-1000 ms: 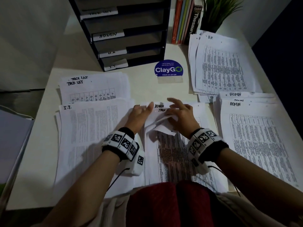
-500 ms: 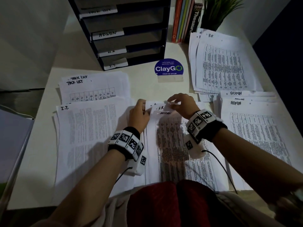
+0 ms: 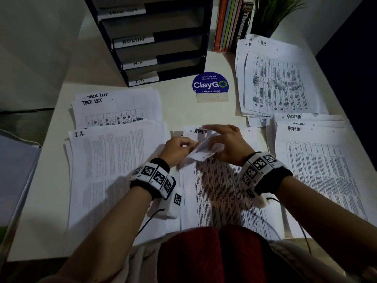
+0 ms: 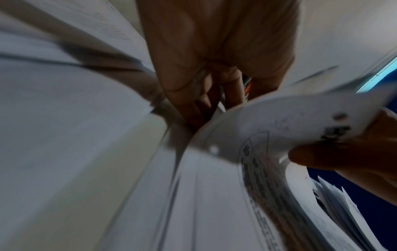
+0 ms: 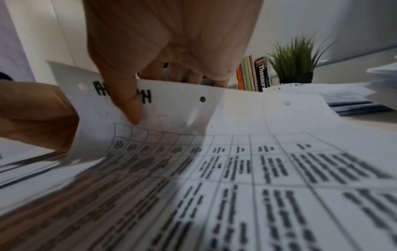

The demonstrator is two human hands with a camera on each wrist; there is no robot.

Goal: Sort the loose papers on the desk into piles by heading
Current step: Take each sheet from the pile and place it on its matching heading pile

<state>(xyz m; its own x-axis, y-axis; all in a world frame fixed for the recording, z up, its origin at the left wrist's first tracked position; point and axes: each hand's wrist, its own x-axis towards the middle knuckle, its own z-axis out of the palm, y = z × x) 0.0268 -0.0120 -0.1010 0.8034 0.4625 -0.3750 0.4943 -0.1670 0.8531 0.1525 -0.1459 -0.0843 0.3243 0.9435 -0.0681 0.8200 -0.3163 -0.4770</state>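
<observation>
A loose stack of printed sheets [image 3: 224, 201] lies in front of me at the desk's middle. Both hands bend the top edges of its upper sheets [image 3: 204, 154] back toward me. My left hand [image 3: 189, 142] grips their left corner. My right hand [image 3: 214, 144] pinches the top edge, thumb [image 5: 131, 105] in front and fingers behind, with the index finger stretched out. The thumb covers part of the lifted sheet's heading [image 5: 146, 97]. Underneath, a sheet headed ADMIN [image 3: 201, 131] is uncovered. In the left wrist view the curled sheet [image 4: 279, 129] sits beside my left fingers [image 4: 204, 91].
Sorted piles lie around: TASK LIST [image 3: 116, 107] at far left, I.T. [image 3: 114, 170] at left, H.R. [image 3: 279, 78] at far right, ADMIN [image 3: 318, 160] at right. A labelled black tray rack [image 3: 155, 43], books [image 3: 230, 23], a plant [image 3: 273, 13] and a ClayGo sign [image 3: 210, 84] stand at the back.
Half a second ago a sheet headed H.R. lay on top under my fingers. Both hands have since curled the upper sheets back toward me, uncovering the ADMIN heading.
</observation>
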